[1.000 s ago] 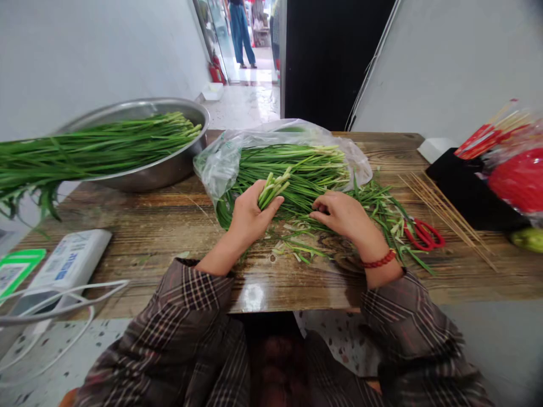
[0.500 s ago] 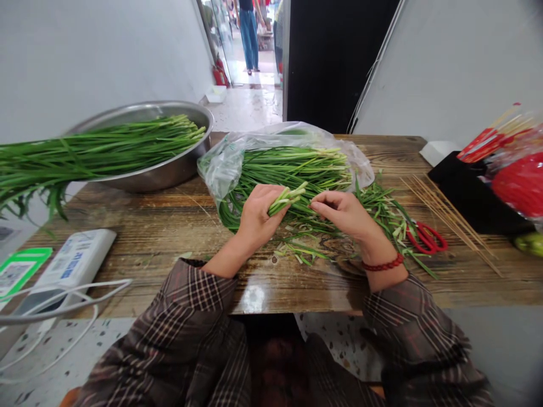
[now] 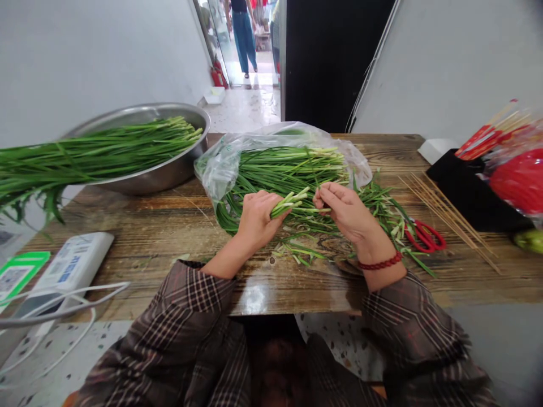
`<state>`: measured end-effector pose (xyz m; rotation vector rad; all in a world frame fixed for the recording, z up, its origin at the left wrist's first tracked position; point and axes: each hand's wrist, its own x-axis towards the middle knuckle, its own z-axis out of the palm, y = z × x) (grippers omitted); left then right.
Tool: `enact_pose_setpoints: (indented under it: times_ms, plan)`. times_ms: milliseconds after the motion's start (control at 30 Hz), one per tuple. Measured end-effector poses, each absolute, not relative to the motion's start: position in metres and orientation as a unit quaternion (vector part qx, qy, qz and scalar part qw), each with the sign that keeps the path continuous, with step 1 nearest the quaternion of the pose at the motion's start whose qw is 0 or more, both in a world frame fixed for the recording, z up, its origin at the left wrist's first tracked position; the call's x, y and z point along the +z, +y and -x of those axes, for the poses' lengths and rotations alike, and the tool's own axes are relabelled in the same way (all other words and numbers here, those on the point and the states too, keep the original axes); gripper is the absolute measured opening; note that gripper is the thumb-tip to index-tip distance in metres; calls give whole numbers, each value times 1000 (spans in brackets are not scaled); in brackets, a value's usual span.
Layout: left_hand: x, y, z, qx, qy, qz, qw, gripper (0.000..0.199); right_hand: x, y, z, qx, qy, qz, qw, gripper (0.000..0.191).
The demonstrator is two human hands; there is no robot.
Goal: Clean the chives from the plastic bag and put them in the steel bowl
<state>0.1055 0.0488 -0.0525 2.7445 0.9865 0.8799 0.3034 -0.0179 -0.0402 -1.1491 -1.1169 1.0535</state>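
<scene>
The left hand (image 3: 258, 220) closes around a slim bunch of pale-ended green stalks (image 3: 292, 202), hiding its lower length above the grainy brown wooden table (image 3: 169, 226). The right hand (image 3: 345, 212) pinches a thin dark-green strand (image 3: 311, 164), its lower end hidden by the fingertips. A crumpled clear plastic bag (image 3: 218, 169) and a round steel basin (image 3: 169, 180) hold more stalks, the basin's cut off at left.

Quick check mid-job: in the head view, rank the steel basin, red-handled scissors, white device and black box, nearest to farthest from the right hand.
Nearest to the right hand first:
1. Red-handled scissors, just to its right.
2. Black box, farther right.
3. Steel basin, across on the left, toward the back.
4. White device, far left, nearer the front.
</scene>
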Motion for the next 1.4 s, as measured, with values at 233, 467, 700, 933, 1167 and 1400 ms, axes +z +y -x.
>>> enact_pose_setpoints:
  times_ms: [233,467,700,933,1167,1400]
  plan:
    - [-51,54,-102,291,363,-882,72,35,-36,-27,-337,290,-522,591,542,30]
    - [-50,52,-102,285,371,-882,63,34,-41,-25,-341,112,-686,605,389,25]
    - [-53,54,-102,294,361,-882,70,31,-47,-18,-306,96,-737,540,395,14]
    - [-50,53,-103,294,368,-878,82,31,-51,-15,-290,208,-604,553,535,14]
    - [-49,52,-106,299,366,-874,112,32,-64,-7,-272,316,-461,517,648,17]
    - [-49,51,-106,310,367,-866,141,33,-67,-3,-277,323,-402,508,690,24]
